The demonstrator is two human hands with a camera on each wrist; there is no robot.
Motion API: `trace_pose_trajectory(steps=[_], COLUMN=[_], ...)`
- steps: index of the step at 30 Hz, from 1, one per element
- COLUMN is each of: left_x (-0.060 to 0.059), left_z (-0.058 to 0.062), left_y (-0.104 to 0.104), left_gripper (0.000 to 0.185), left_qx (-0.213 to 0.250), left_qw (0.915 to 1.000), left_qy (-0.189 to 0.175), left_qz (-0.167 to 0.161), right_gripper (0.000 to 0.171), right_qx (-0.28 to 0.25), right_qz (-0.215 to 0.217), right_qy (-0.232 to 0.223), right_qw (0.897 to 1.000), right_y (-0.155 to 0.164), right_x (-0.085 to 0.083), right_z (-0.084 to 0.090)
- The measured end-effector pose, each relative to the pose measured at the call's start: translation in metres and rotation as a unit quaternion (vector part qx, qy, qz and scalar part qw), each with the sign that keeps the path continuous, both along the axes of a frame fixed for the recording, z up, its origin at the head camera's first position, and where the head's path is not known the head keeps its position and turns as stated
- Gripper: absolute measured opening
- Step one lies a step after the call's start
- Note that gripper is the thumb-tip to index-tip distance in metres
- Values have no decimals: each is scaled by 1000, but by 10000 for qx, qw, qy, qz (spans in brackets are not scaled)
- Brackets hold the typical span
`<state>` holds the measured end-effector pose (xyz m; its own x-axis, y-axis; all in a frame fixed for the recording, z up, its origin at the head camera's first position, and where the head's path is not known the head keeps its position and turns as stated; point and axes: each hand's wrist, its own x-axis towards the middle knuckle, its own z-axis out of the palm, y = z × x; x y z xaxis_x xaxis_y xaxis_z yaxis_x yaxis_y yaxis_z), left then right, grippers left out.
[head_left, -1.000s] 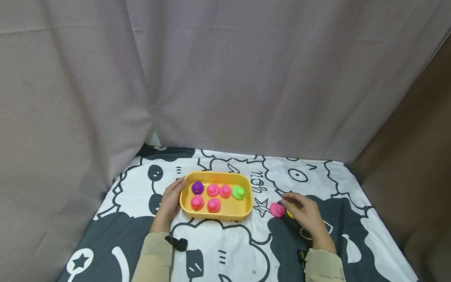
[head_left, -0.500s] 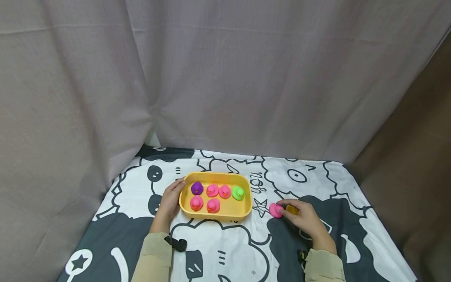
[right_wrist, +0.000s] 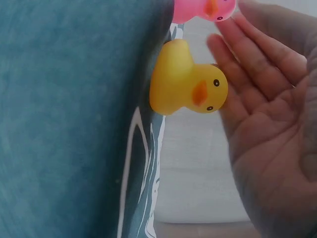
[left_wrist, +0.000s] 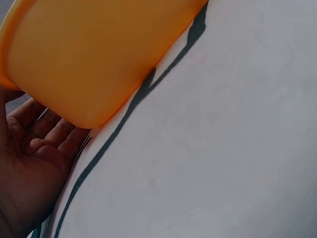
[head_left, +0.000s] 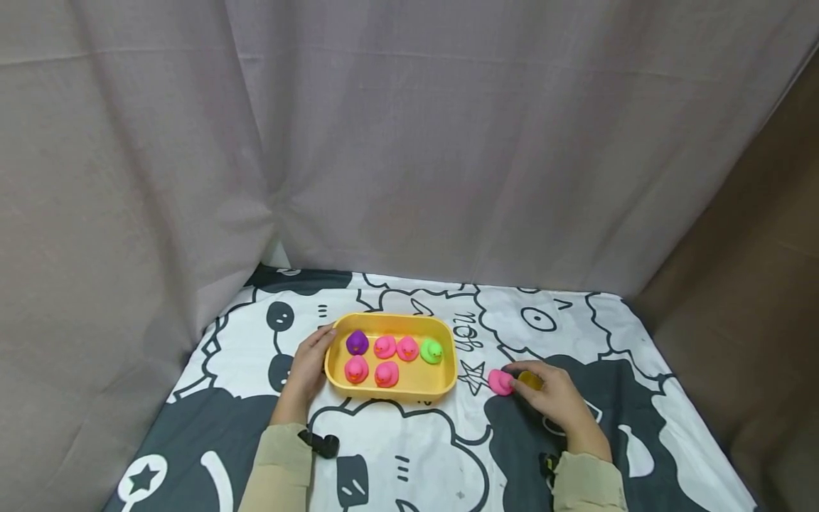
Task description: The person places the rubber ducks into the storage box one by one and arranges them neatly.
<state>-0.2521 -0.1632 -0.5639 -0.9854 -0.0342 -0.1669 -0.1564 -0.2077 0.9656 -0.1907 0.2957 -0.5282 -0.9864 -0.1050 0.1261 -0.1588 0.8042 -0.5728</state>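
My left hand [head_left: 310,364] holds the left end of a yellow plastic tray [head_left: 441,380]; in the left wrist view, curled fingers [left_wrist: 47,124] lie against the wall of the tray [left_wrist: 94,64]. On the right, my right hand [head_left: 555,395] pinches a pink rubber duck [head_left: 498,382] by its head between thumb and fingers. Under that palm sits a yellow rubber duck [head_left: 530,380], partly covered in the head view. The right wrist view shows the yellow duck [right_wrist: 173,82] upright beside the palm, with the pink duck [right_wrist: 190,10] cut off by the top edge.
Inside the tray stand a purple duck [head_left: 357,343], a green duck [head_left: 431,350] and several pink ducks [head_left: 387,374]. A black-and-white printed cloth [head_left: 409,455] covers the table. Grey curtains [head_left: 448,142] hang behind it and at the sides.
My right hand has moved slightly left and down, from above the ducks to a pinch on the pink duck. The left hand and tray stay nearly in place.
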Motion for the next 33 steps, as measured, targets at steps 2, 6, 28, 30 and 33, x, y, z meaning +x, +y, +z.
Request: trace_pose_trajectory(steps=[2, 6, 28, 30, 33], left_x=[0, -1, -2, -2, -2], left_z=[-1, -2, -4, -4, -4], left_y=[0, 0, -1, -1, -1], left_gripper=[44, 43, 45, 44, 45], left_qx=[-4, 67, -34, -46, -59], left_qw=[10000, 10000, 10000, 10000, 10000], left_qy=[22, 47, 66, 56, 46], left_qz=[-7, -1, -13, -15, -35], right_gripper=[29, 29, 34, 34, 33], right_qx=[46, -4, -130, -112, -79], right_qz=[-13, 35, 44, 2, -22], right_qy=[-185, -274, -372, -390, -393], right_qw=[9998, 9996, 9992, 9992, 9992], right_y=[0, 1, 1, 0, 0], right_x=[0, 0, -1, -1, -1], right_z=[-1, -3, -3, -3, -3])
